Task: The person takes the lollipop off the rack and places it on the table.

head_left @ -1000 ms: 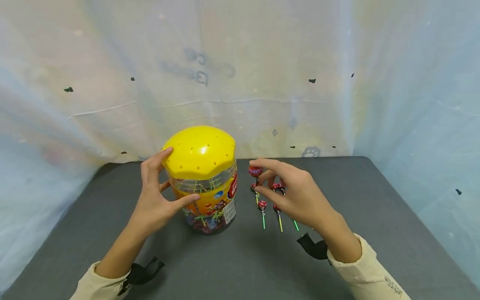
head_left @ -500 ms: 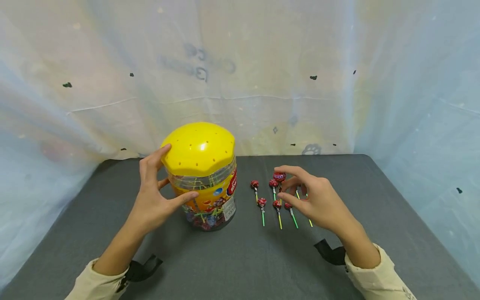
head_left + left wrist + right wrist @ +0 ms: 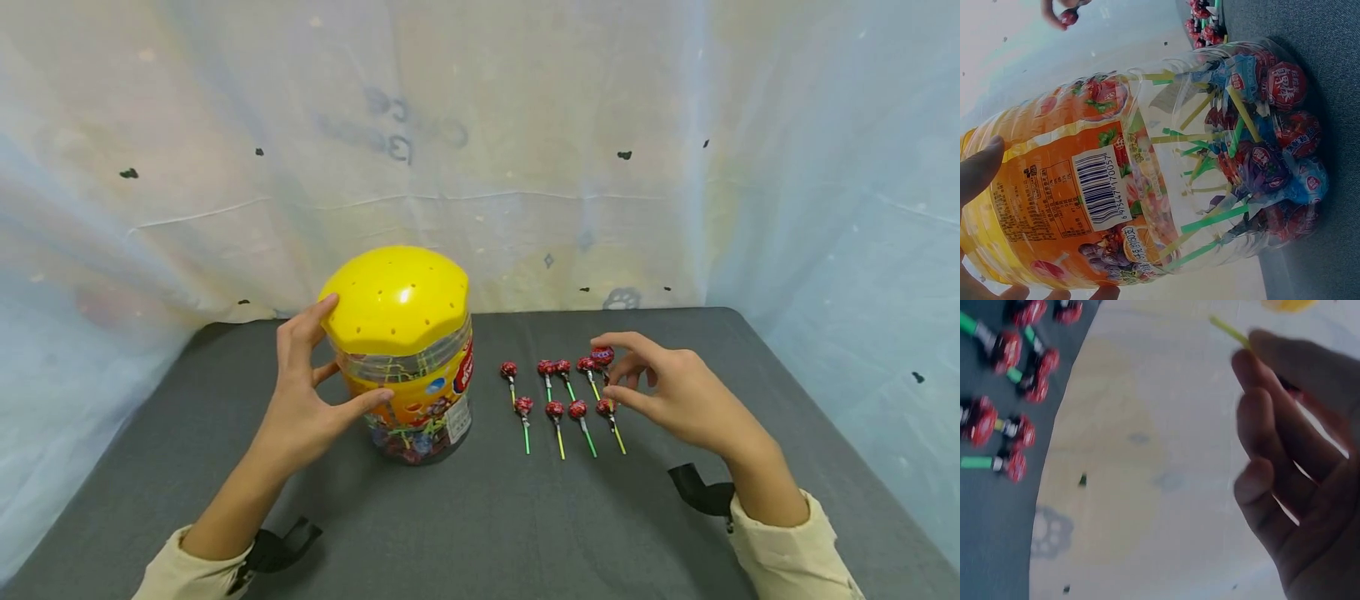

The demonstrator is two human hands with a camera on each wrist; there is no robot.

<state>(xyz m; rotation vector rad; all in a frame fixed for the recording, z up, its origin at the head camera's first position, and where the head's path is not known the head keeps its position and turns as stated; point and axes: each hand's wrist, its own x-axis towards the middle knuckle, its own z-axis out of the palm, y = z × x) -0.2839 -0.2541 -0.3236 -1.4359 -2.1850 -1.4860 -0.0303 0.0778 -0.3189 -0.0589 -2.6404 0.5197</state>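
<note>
A clear candy jar (image 3: 408, 398) with a domed yellow lid (image 3: 397, 300) stands upright on the table. My left hand (image 3: 303, 408) holds its left side, thumb on the orange label and a fingertip at the lid's edge. Wrapped lollipops with green and yellow sticks fill the bottom of the jar (image 3: 1075, 194) in the left wrist view. Over the right end of two rows of red lollipops (image 3: 554, 408), my right hand (image 3: 675, 396) pinches a lollipop (image 3: 602, 355). Its yellow-green stick (image 3: 1229, 331) pokes out past the fingertips in the right wrist view.
The dark grey table (image 3: 480, 525) has its far edge against a pale hanging sheet (image 3: 525, 167), which also closes both sides. Several lollipops lie close together right of the jar. A black strap (image 3: 701, 492) hangs at my right wrist, another (image 3: 281, 546) at my left.
My right hand has moved rightward with the pinched lollipop, from beside the jar to the right end of the rows, uncovering the lollipops on the table. My left hand stays on the jar.
</note>
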